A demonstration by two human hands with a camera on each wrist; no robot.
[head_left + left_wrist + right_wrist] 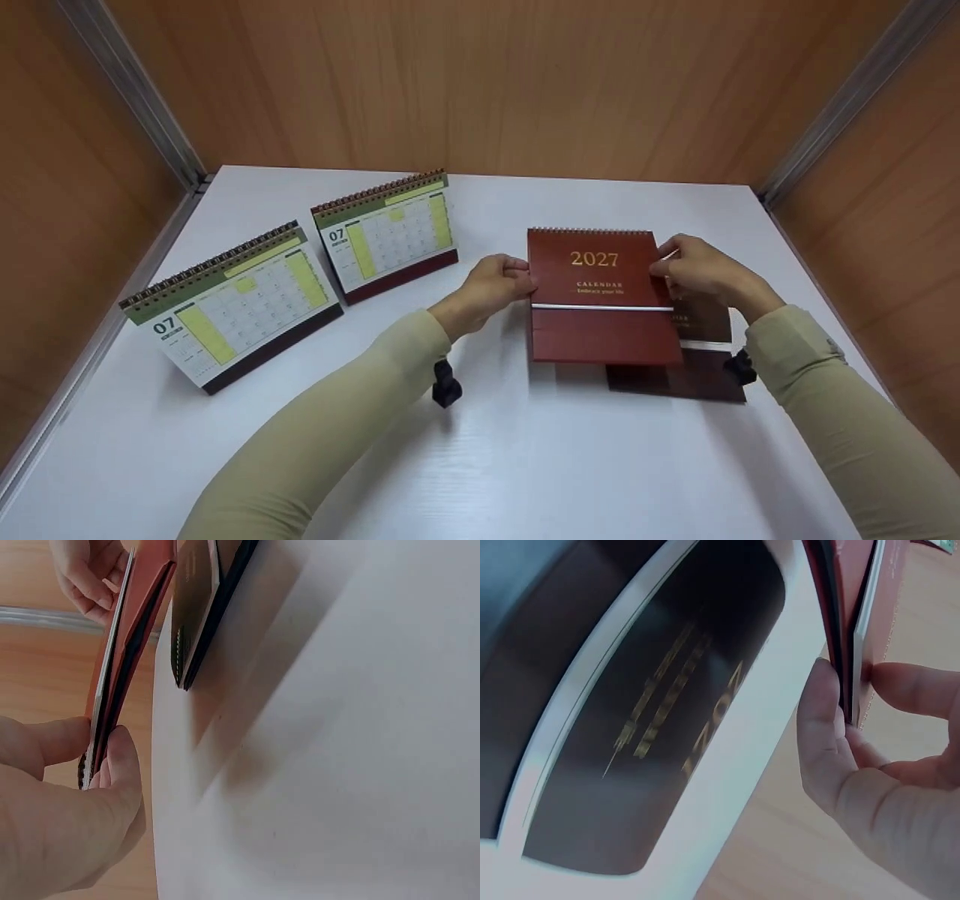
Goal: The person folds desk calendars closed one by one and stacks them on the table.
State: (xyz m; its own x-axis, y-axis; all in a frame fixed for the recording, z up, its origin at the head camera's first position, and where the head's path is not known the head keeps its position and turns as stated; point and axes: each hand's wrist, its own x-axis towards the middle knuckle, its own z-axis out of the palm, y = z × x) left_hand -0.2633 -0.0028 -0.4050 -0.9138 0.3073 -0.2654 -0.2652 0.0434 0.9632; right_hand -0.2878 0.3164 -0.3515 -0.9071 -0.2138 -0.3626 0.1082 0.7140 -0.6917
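A red 2027 desk calendar (604,334) is held off the white table, folded nearly flat with its cover showing and its spiral binding at the far edge. My left hand (491,289) pinches its left side between thumb and fingers; my right hand (705,274) pinches the right side. Below and to the right lies a dark brown calendar (682,379), partly hidden by the red one and my right hand. Seen from the left wrist, the red calendar (142,607) is edge-on, with a narrow gap between its boards. The right wrist view shows the brown cover (615,765) close up.
Two desk calendars stand propped up on the left, both at page 07: one with a black base (277,349), the other with a dark red base (405,276) behind it. Wood-grain panels (480,82) with metal corner strips (139,90) enclose the table (465,472).
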